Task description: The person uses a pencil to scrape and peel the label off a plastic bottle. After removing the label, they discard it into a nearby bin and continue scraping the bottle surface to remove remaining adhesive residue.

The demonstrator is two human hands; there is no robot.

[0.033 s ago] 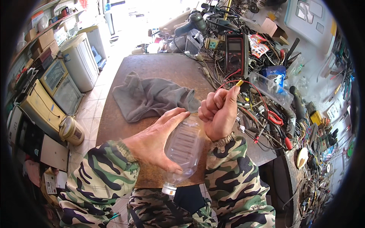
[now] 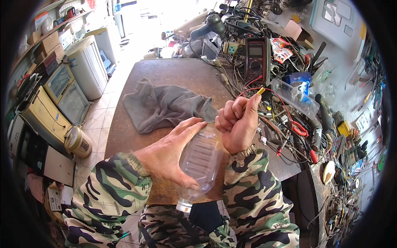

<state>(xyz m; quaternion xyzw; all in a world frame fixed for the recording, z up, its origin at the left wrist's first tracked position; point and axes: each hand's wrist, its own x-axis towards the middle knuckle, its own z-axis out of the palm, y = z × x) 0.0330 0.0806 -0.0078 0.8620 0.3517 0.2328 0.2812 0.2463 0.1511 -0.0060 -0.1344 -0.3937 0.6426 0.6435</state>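
A clear plastic bottle (image 2: 200,159) lies on the brown tabletop, its white cap (image 2: 184,205) toward me and reaching past the near edge. My left hand (image 2: 175,151) spans its body from the left, thumb near the neck and fingers at the far end, gripping it. To the right of the bottle, my right hand (image 2: 240,122) is raised with its fingers curled. Between thumb and forefinger it pinches a short brass-coloured cylinder (image 2: 261,91), whose tip sticks up past the thumb. The lower end of this piece is hidden by the fingers.
Beyond my left hand a crumpled grey cloth (image 2: 165,105) lies on the table (image 2: 173,70). Tangled cables and tools crowd the right side, among them a multimeter (image 2: 257,60) and red-handled pliers (image 2: 300,128). A bucket (image 2: 78,141) stands on the floor at left.
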